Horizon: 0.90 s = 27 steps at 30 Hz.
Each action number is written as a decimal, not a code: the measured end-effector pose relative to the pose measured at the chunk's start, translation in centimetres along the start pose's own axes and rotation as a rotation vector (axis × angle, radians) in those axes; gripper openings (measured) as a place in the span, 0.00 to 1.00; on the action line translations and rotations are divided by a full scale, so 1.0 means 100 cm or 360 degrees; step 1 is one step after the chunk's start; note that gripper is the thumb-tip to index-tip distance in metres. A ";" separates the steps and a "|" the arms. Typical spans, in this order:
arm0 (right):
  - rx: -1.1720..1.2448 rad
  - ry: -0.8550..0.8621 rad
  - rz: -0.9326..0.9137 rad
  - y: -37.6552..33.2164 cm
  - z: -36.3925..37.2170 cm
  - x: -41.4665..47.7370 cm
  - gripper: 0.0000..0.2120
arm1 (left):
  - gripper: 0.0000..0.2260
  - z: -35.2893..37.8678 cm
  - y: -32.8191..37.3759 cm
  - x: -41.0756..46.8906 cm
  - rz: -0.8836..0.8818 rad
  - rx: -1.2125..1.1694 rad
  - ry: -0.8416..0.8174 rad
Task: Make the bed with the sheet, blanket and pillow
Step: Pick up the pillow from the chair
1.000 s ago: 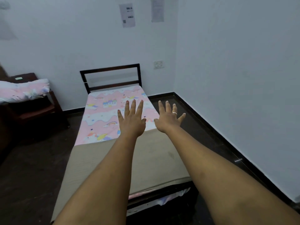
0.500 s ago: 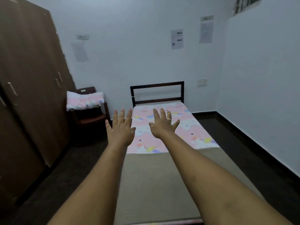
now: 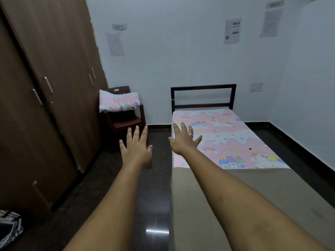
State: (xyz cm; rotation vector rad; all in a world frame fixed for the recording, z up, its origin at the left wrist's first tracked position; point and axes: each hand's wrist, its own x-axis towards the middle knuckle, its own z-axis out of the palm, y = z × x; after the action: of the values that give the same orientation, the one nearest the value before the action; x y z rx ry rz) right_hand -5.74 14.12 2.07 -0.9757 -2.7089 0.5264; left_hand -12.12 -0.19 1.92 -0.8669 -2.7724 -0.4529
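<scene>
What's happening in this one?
A person stands by a half-made bed, both arms stretched forward. The left hand and right hand are open with fingers spread and hold nothing. The patterned sheet covers only the head half of the mattress; the near half is bare. The pillow lies on a chair beside the wardrobe.

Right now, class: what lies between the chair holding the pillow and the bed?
Only bare dark floor separates the chair from the bed, as the head view shows.
</scene>
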 end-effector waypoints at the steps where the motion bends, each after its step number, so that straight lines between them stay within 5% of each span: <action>1: 0.0003 -0.0011 -0.0005 -0.008 0.007 0.008 0.28 | 0.30 0.004 -0.008 0.006 0.0000 0.0002 -0.0015; 27: 0.0111 -0.0138 -0.0230 -0.281 0.217 0.350 0.30 | 0.28 0.095 -0.298 0.355 -0.0557 -0.0489 -0.0154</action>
State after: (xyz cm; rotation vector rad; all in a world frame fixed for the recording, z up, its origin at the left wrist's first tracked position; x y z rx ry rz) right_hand -55.16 11.12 -3.80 -0.7492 -2.7892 0.6440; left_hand -59.06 -1.76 -3.82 -0.4617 -3.0015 -0.9381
